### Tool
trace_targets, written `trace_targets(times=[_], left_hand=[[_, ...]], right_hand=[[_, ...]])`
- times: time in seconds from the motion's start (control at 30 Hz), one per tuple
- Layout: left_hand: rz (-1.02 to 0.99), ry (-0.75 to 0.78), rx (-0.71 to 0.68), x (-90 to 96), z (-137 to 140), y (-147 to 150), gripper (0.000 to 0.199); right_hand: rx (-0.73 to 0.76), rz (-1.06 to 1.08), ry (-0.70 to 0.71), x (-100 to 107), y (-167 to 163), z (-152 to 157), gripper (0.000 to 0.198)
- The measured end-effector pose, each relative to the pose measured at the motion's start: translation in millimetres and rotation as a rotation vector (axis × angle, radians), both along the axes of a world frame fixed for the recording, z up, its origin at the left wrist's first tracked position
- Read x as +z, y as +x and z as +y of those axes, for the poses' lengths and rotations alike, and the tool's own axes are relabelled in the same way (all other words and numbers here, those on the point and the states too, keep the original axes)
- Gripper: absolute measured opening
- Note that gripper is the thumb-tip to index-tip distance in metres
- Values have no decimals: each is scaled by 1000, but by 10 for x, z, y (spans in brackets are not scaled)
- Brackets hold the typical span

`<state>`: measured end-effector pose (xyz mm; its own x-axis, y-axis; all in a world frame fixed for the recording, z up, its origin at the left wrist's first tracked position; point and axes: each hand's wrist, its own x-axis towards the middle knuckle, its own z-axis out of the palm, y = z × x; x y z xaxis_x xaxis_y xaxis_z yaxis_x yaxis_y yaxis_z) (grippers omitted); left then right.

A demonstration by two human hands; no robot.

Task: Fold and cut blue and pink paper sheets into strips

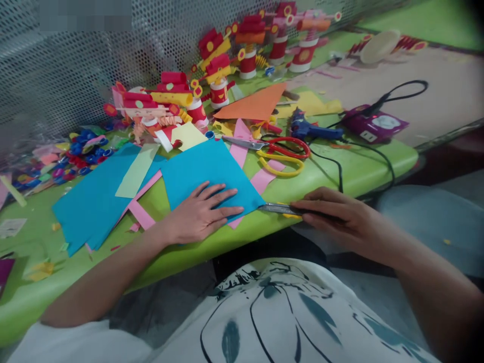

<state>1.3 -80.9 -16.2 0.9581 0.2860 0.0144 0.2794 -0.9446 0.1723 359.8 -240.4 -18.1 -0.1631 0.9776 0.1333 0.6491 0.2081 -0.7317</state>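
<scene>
My left hand (202, 214) lies flat on a folded-looking sheet of blue paper (207, 164), fingers spread, pressing it to the table. In my right hand (342, 219) is a slim metal craft knife (278, 207), its tip touching the right corner of that sheet at the table's front edge. Another blue sheet (94, 196) lies to the left, with a pale green strip (136, 171) across it. Pink paper strips (240, 151) show under and around the blue paper. Scissors (282, 151) with red and yellow handles rest just beyond it.
Along the mesh partition (113, 60) stand several red and yellow paper figures (247, 60). A blue glue gun (313, 130) lies by a purple power socket (376, 123), with black cords around them. Small colourful bits (81, 151) are heaped at the left; orange paper (251, 103) lies behind.
</scene>
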Motion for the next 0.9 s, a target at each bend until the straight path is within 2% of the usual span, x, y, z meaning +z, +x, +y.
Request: trace_targets(times=[0.3, 0.53, 0.9], left_hand=[[19, -15, -2, -7, 3, 2, 49], [2, -16, -16, -22, 13, 8, 50], [-11, -25, 1, -38, 0, 9, 49]], right_hand=[[-26, -15, 50, -15, -28, -92, 36], [-48, -1, 11, 41, -155, -107, 37], [-41, -30, 74, 22, -223, -146, 34]])
